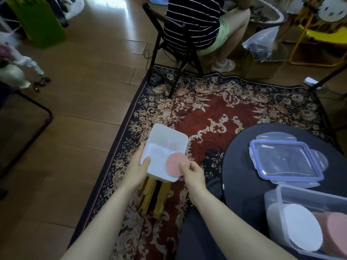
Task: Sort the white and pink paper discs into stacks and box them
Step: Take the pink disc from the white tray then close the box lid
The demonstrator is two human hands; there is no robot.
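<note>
Nearest the camera, at lower right, a clear plastic container (308, 222) lies tilted on the dark round table (244, 166). Inside it a white disc stack (300, 228) stands on edge beside a pink disc stack (336, 231), the two touching or nearly so. On this showing most of the sorting appears done.

Just beyond it on the same table rests the clear lid with blue seal (287, 160), latches splayed, not fitted.

At centre, the right hand (193, 175) pinches a single pink paper disc (176, 164) at its near edge between thumb and fingers. The disc sits over the open mouth of a white rectangular tub (165, 147); whether it touches the tub floor cannot be told. The left hand (139, 169) grips the tub's near left rim, thumb over the edge inside. The tub seems to rest on, or just above, a wooden stool (154, 196) on the patterned rug (225, 109).

Handling judgement: the disc looks thin, light and flexible, liable to bend or crease if squeezed. An edge pinch with light pressure suits it. A stack is better taken across its thickness so that sheets do not fan out or slide.

Farther off, a seated person (197, 25) occupies a dark folding chair (169, 53).
</note>
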